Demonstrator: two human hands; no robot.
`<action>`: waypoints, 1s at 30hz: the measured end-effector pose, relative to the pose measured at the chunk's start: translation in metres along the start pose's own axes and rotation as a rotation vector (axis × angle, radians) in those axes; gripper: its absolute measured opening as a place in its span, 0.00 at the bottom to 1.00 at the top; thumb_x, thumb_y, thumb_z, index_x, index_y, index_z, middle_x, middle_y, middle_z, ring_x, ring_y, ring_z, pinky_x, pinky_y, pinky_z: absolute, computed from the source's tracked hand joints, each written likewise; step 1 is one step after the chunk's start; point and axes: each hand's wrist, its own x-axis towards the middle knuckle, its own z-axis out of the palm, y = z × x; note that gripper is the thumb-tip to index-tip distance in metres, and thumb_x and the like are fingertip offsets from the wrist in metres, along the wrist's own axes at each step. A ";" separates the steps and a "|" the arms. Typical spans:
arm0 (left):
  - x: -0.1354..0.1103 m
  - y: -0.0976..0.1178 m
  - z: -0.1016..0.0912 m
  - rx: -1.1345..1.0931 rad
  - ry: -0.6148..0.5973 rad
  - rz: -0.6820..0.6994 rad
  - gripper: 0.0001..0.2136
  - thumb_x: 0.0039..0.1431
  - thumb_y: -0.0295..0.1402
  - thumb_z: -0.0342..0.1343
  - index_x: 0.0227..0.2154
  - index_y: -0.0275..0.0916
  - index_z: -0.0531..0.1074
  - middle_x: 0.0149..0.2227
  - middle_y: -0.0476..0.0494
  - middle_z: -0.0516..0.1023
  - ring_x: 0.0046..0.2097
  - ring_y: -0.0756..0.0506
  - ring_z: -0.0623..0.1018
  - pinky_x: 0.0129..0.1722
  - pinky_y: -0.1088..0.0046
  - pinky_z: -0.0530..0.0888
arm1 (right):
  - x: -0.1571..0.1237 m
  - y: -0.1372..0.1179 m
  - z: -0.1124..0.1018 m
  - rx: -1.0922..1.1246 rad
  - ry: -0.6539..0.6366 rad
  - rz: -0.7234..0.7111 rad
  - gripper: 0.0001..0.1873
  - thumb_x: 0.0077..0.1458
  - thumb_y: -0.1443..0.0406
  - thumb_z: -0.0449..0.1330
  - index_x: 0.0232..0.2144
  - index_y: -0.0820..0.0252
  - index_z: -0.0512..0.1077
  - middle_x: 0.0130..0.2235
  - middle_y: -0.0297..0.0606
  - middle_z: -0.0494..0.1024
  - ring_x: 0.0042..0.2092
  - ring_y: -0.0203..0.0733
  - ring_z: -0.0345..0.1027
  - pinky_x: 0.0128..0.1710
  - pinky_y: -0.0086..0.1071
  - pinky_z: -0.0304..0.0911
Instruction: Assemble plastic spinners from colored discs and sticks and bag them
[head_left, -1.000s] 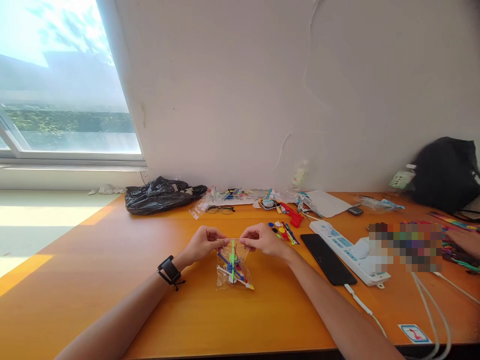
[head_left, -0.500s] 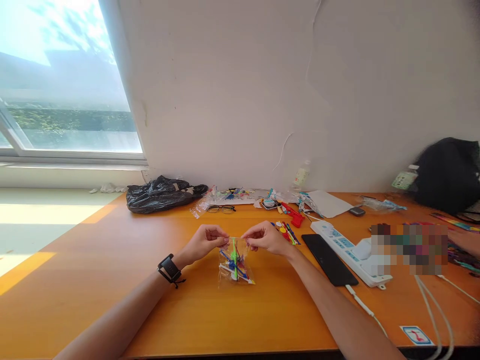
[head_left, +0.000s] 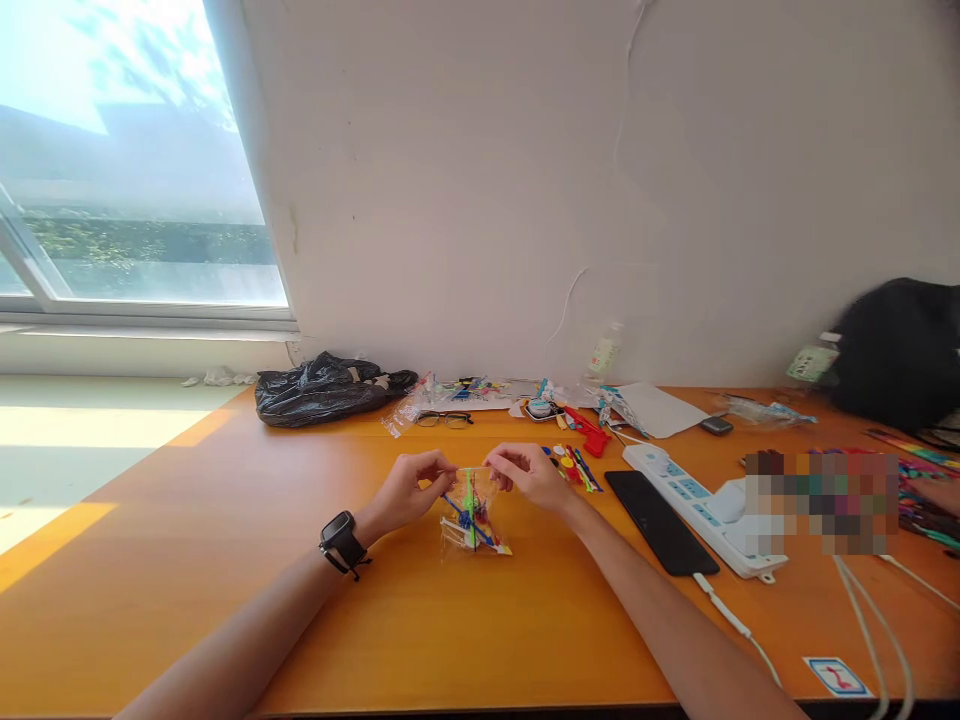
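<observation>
A small clear plastic bag (head_left: 474,520) with green, blue, white and yellow toy parts inside rests on the orange table (head_left: 225,560) in front of me. My left hand (head_left: 411,488), with a black watch on its wrist, pinches the bag's top edge at the left. My right hand (head_left: 529,473) pinches the same edge at the right. Both hands are closed on the bag's opening.
Loose coloured parts (head_left: 570,465) lie just right of my right hand. A black phone (head_left: 660,520) and a white power strip (head_left: 701,505) sit further right. A black bag (head_left: 330,385), glasses (head_left: 442,419) and small clutter line the wall. Another person's hand (head_left: 937,492) shows at far right.
My hands have drawn closer together along the bag's top edge, and the bag has bunched up and shifted slightly away from me.
</observation>
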 end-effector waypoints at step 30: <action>0.006 0.008 -0.006 -0.250 -0.161 -0.347 0.21 0.54 0.48 0.70 0.22 0.33 0.79 0.22 0.45 0.78 0.25 0.51 0.70 0.26 0.76 0.63 | -0.008 -0.016 -0.004 0.024 -0.278 0.130 0.23 0.61 0.47 0.65 0.36 0.62 0.77 0.27 0.37 0.79 0.26 0.38 0.74 0.26 0.29 0.69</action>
